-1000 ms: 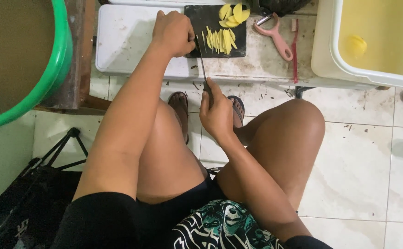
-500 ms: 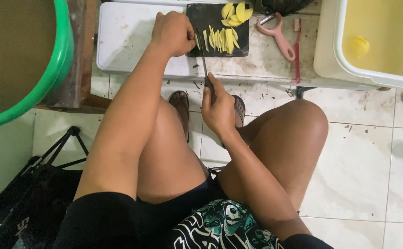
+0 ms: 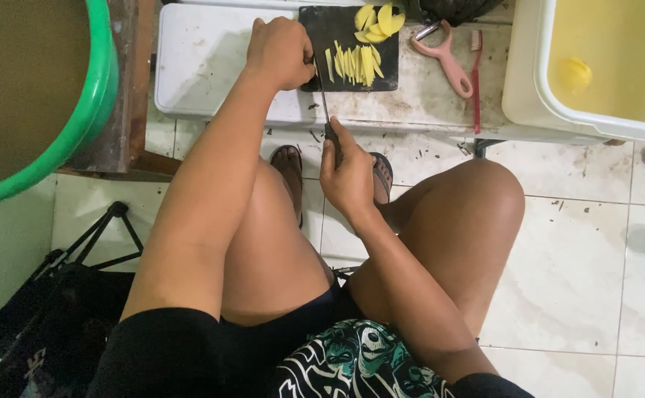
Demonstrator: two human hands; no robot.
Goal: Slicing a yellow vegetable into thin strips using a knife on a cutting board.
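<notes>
Little has shifted: left hand (image 3: 282, 51) stays fisted at the black board's (image 3: 341, 22) upper-centre edge, right hand (image 3: 348, 177) gripping the stiff knife's (image 3: 323, 92) handle beside slippery yellow strips (image 3: 355, 64).

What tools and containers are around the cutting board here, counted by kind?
Knife, in the right hand: 1
Pink peeler: 1
Red toothbrush-like brush: 1
Black cutting board, touched by the left hand: 1
Green tub: 1
Cream basin: 1
Total: 6
</notes>
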